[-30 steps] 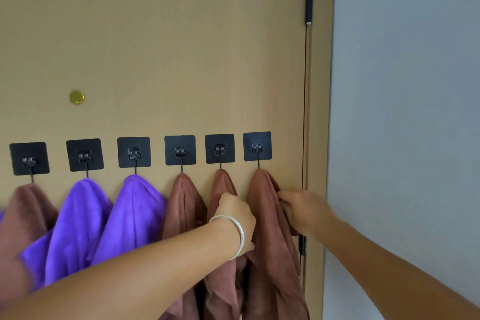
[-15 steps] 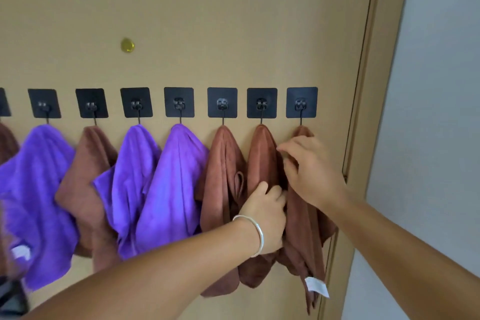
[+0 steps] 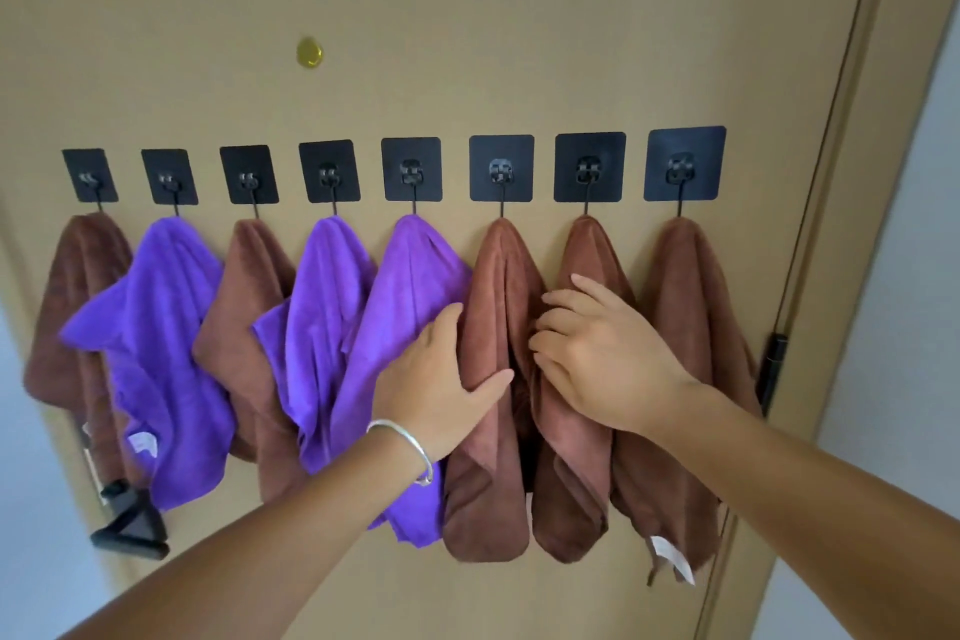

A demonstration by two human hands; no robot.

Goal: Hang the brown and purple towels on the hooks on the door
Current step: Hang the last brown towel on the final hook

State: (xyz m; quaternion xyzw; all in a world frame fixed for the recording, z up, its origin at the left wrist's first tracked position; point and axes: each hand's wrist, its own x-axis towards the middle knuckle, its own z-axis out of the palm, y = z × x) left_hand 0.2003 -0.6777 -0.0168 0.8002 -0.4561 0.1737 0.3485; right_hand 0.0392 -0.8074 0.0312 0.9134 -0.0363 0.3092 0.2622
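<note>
Eight black adhesive hooks [image 3: 501, 169] run in a row across the tan door [image 3: 467, 15], and a towel hangs from each. From the left they go brown [image 3: 78, 301], purple [image 3: 156, 327], brown [image 3: 244, 327], purple [image 3: 322, 301], purple [image 3: 410, 286], then three brown. My left hand [image 3: 436, 379], with a silver bracelet, grips the left fold of the sixth towel [image 3: 498, 286], thumb across its front. My right hand [image 3: 597, 353] lies on the seventh towel [image 3: 592, 249], its fingers curled into that towel's left edge. The eighth towel [image 3: 685, 327] hangs free.
A black door handle [image 3: 130, 520] sticks out at the lower left, below the towels. A brass peephole [image 3: 309, 52] sits above the hooks. The door frame and a black hinge [image 3: 774, 369] are on the right, with a grey wall [image 3: 909, 275] beyond.
The view has pulled back and swung left, bringing more hooks and towels into sight. Both hands have shifted one towel to the left, off the rightmost brown towel.
</note>
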